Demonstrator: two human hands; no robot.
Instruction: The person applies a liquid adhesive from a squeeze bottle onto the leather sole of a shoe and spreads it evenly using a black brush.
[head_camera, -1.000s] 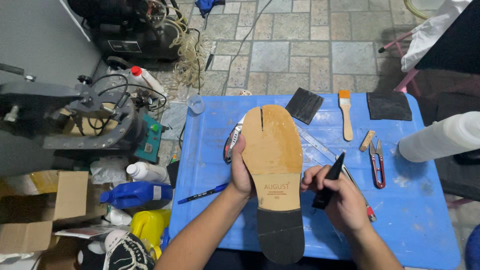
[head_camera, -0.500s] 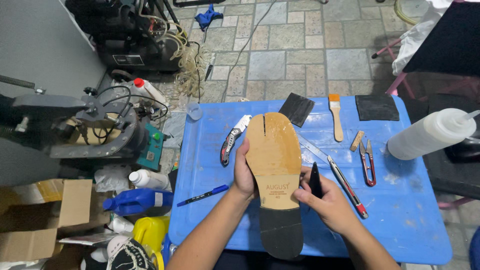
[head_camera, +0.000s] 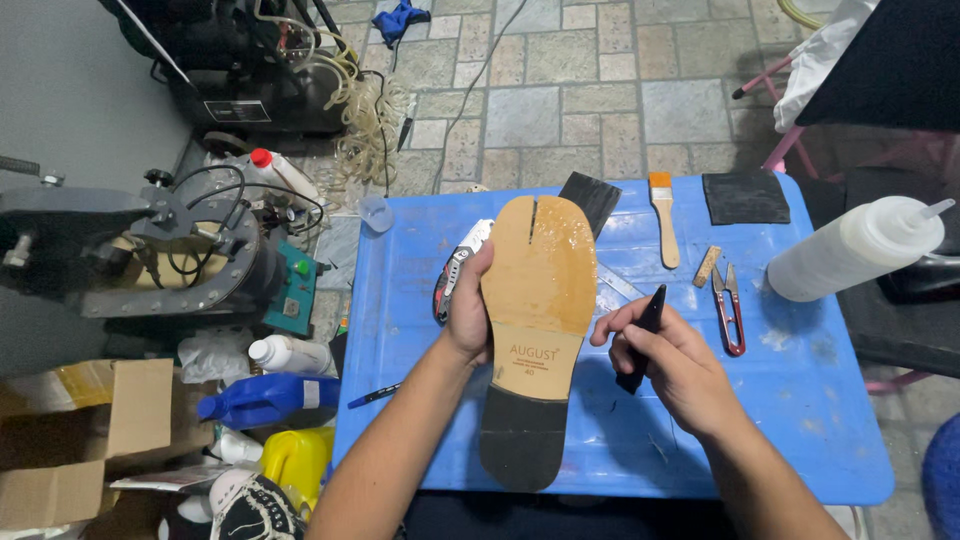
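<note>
Two hands work: left hand (head_camera: 468, 318) clamped on the stiff, light leather sole (head_camera: 535, 300) at its edge, right hand (head_camera: 668, 362) closed around a black pen (head_camera: 642, 338).

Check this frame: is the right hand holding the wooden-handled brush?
No, the right hand grips a black pen; the brush lies untouched on the blue table.

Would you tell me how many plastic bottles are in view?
4: squeeze bottle on the table's right; red-capped bottle, white bottle and blue bottle on the floor; others may be hidden.
</note>
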